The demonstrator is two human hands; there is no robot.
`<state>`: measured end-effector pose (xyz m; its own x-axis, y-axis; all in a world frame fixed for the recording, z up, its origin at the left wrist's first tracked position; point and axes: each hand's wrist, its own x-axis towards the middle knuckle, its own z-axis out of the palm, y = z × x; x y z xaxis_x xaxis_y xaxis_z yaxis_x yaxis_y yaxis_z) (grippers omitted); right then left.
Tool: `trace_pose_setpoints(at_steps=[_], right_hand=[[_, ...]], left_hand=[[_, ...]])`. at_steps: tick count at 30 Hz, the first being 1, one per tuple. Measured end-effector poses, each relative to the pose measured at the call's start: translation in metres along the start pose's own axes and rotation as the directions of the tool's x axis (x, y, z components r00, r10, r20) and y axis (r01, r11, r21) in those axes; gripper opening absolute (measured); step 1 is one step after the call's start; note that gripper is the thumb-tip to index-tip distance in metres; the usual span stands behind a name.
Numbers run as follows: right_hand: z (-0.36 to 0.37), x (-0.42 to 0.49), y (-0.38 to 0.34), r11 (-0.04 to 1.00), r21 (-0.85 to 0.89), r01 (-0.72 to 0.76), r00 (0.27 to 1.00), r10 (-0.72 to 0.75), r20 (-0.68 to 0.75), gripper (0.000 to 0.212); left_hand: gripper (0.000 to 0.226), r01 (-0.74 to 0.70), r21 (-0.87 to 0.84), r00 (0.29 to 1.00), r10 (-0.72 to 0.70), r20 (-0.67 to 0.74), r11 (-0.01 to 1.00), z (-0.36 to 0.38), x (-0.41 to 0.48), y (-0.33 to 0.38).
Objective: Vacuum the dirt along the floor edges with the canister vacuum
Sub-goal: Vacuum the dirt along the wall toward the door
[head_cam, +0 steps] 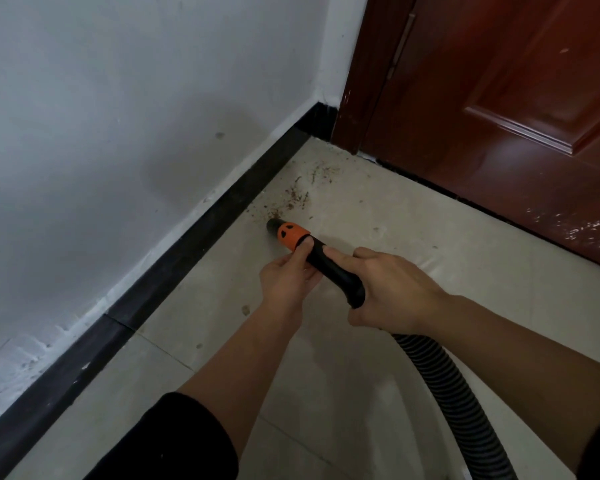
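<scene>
Pale floor [395, 230] meets a black baseboard [205, 230] near the door [499, 116]. I see the left hand [288, 277] pinching the nozzle [329, 268] by its orange collar and the right hand [395, 292] wrapped round its rear, with the tip just beside the dirt [291, 199].

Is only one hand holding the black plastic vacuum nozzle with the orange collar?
No, the left hand pinches the black plastic vacuum nozzle behind its orange collar, and the right hand grips its rear end.

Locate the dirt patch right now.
Head view, centre: the dirt lies scattered on the floor in the corner between black baseboard and red door, just ahead of the vacuum wand.
</scene>
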<state>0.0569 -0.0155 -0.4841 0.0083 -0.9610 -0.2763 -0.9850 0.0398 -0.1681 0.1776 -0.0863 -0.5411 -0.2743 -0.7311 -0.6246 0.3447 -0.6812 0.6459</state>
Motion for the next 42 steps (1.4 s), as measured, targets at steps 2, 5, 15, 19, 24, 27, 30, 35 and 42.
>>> trace_pose_setpoints(at_steps=[2,5,15,19,24,27,30,35,42], right_hand=[[-0.006,0.004,0.002,1.000,-0.003,-0.010,1.000,0.010,0.010,0.105],[-0.014,0.011,0.004,1.000,-0.010,-0.026,0.999,0.026,0.025,0.104],[-0.031,0.033,-0.002,0.999,-0.032,-0.003,0.999,0.004,0.048,0.098],[-0.030,0.034,-0.007,1.000,-0.012,0.013,0.998,-0.013,0.055,0.098],[-0.030,0.037,-0.016,0.999,-0.015,0.035,0.997,-0.034,0.069,0.100],[-0.030,0.039,-0.022,0.999,-0.028,0.043,0.996,-0.041,0.073,0.100],[-0.030,0.043,-0.027,0.998,-0.030,0.048,0.996,-0.045,0.074,0.101],[-0.029,0.051,-0.032,0.998,-0.051,0.042,0.997,-0.039,0.067,0.100],[-0.025,0.059,-0.030,0.999,-0.050,0.004,0.999,-0.002,0.051,0.101]], left_hand=[[0.025,0.008,-0.019,1.000,-0.008,0.008,1.000,0.006,0.001,0.004],[0.022,0.021,-0.038,1.000,-0.021,0.010,0.999,0.014,0.004,0.010],[0.014,0.012,-0.029,0.999,-0.013,-0.040,1.000,0.018,0.017,0.024],[0.015,0.005,-0.026,0.998,-0.007,-0.069,1.000,0.012,0.018,0.023],[0.018,-0.006,-0.029,0.993,0.003,-0.114,1.000,0.002,0.018,0.026],[0.019,-0.015,-0.040,0.992,0.010,-0.127,0.999,-0.004,0.017,0.030],[0.018,-0.024,-0.031,0.990,0.019,-0.143,0.999,-0.008,0.017,0.034],[0.017,-0.023,-0.027,0.989,0.019,-0.144,0.999,-0.009,0.020,0.042],[0.018,-0.021,-0.015,0.992,0.019,-0.128,1.000,-0.006,0.029,0.047]])
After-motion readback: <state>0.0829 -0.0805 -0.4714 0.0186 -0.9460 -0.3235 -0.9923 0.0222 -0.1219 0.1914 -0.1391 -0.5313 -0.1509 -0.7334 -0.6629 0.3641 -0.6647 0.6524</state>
